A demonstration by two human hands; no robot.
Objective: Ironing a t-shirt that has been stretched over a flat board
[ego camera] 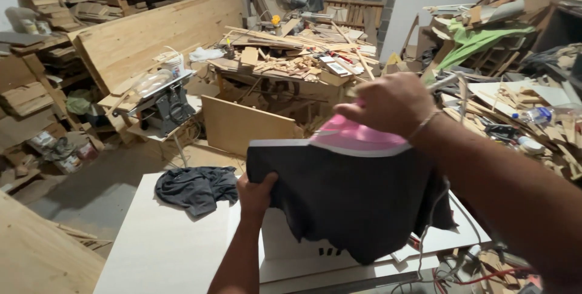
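A large dark sheet [351, 203] with a grey edge is held up over a white panel [163, 251]. My left hand [256, 194] grips its lower left edge from below. My right hand [388, 103] is raised at the sheet's top, closed on a pink sheet [351, 135] that lies against it. A thin bracelet circles my right wrist. A thin stick-like thing pokes out past my right hand; what it is cannot be told.
A crumpled dark cloth [197, 188] lies on the white panel's left part. A small table saw [167, 103] stands left, a plywood board [242, 125] leans behind the panel, and a bench piled with wood scraps [291, 57] is beyond. Scrap heaps and cables fill the right side.
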